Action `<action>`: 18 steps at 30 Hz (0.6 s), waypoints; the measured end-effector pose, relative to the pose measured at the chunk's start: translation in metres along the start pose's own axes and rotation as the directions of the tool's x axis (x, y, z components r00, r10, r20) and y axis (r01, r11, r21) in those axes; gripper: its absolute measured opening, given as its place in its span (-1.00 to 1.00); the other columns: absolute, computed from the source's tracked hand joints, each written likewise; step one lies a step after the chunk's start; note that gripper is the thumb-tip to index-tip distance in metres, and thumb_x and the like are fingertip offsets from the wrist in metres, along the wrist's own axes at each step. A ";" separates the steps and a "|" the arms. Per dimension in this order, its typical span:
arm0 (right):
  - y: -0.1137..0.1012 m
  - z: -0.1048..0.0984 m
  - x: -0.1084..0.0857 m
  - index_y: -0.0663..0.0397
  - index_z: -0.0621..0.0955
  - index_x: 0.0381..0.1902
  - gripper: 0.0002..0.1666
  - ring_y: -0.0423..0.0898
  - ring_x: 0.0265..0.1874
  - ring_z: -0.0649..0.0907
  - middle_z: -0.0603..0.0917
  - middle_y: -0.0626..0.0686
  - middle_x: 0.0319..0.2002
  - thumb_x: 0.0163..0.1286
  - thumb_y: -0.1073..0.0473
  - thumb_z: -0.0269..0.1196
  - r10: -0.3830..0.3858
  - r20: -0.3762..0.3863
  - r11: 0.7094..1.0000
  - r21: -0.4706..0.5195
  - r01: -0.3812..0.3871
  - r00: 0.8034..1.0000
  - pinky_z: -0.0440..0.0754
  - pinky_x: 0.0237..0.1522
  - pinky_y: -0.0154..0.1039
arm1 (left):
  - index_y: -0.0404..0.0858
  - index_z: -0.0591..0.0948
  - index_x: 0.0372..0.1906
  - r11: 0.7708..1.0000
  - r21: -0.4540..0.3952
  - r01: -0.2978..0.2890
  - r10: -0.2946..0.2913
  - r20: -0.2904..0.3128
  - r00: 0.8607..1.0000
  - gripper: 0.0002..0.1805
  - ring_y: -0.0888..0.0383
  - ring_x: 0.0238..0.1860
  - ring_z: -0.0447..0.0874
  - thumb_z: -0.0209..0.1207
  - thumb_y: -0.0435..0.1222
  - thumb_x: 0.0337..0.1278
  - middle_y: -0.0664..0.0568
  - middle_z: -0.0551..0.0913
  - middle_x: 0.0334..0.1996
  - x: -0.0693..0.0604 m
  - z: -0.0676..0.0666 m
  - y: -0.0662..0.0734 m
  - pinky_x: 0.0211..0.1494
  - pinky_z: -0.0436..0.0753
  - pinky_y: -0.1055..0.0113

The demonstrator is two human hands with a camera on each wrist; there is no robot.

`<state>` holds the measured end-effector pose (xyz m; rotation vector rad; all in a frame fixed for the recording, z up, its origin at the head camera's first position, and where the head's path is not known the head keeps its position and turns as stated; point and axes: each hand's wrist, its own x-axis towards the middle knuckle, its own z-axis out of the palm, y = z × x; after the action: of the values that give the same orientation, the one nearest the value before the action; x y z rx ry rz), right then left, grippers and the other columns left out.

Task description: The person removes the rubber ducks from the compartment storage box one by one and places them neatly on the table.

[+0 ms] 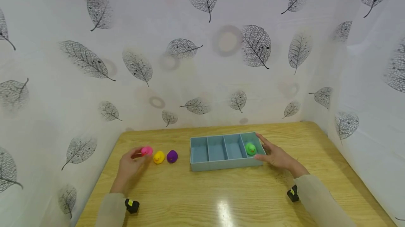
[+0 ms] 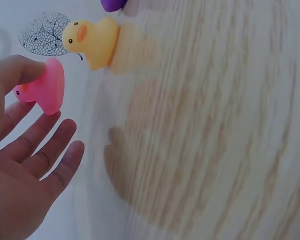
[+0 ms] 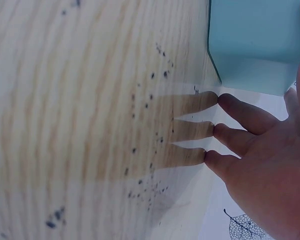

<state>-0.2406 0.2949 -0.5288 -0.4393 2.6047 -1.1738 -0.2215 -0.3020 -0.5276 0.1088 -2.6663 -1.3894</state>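
Note:
At the table's left, the left hand (image 1: 129, 165) pinches a pink duck (image 1: 147, 151) between thumb and fingers; in the left wrist view the pink duck (image 2: 51, 87) is clear of the wood. Just right of it stand a yellow duck (image 1: 159, 157) and a purple duck (image 1: 172, 156). A blue-grey box (image 1: 221, 165) with several compartments holds a green duck (image 1: 251, 149) in its rightmost one. The right hand (image 1: 278, 156) holds the box's right end, thumb at the front corner, a finger at the back corner. In the right wrist view, other fingertips (image 3: 227, 100) touch the table.
The wooden table (image 1: 202, 191) is backed by a white curtain (image 1: 202, 79) with a leaf print. Small dark specks lie on the wood by the right hand. A black device (image 1: 132, 206) is at the left wrist, another black device (image 1: 293, 193) at the right.

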 end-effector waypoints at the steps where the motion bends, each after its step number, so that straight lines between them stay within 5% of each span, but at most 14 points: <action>1: 0.000 0.000 0.000 -0.57 -0.21 0.71 0.15 0.51 0.54 0.24 0.12 0.55 0.59 0.52 -0.21 0.30 -0.001 -0.001 1.000 -0.005 0.001 1.000 0.37 0.41 0.49 | -0.34 0.56 0.39 1.000 -0.002 0.016 -0.016 0.008 1.000 -0.36 -0.19 0.23 0.63 0.36 -0.06 0.38 -0.28 0.62 0.32 -0.001 0.000 0.000 0.07 0.59 0.55; 7: 0.000 0.000 0.000 -0.57 -0.22 0.71 0.15 0.51 0.54 0.25 0.14 0.55 0.58 0.52 -0.21 0.30 0.003 -0.001 1.000 -0.011 -0.003 1.000 0.37 0.40 0.50 | -0.09 0.52 0.45 0.990 -0.061 0.124 -0.120 0.070 0.990 -0.23 -0.09 0.24 0.60 0.33 0.22 0.29 -0.12 0.60 0.30 -0.008 0.000 -0.004 0.06 0.69 0.36; 18: -0.005 0.000 -0.001 -0.50 -0.22 0.73 0.18 0.52 0.56 0.19 0.08 0.55 0.60 0.51 -0.19 0.32 0.013 0.005 1.000 0.003 -0.013 1.000 0.35 0.41 0.50 | -0.11 0.57 0.40 0.994 -0.038 0.101 -0.098 0.064 0.993 -0.29 -0.05 0.23 0.62 0.33 0.20 0.31 -0.13 0.66 0.26 -0.008 0.004 -0.014 0.10 0.64 0.43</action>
<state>-0.2387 0.2923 -0.5252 -0.4239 2.5976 -1.1713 -0.2142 -0.3059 -0.5419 0.2000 -2.7150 -1.4998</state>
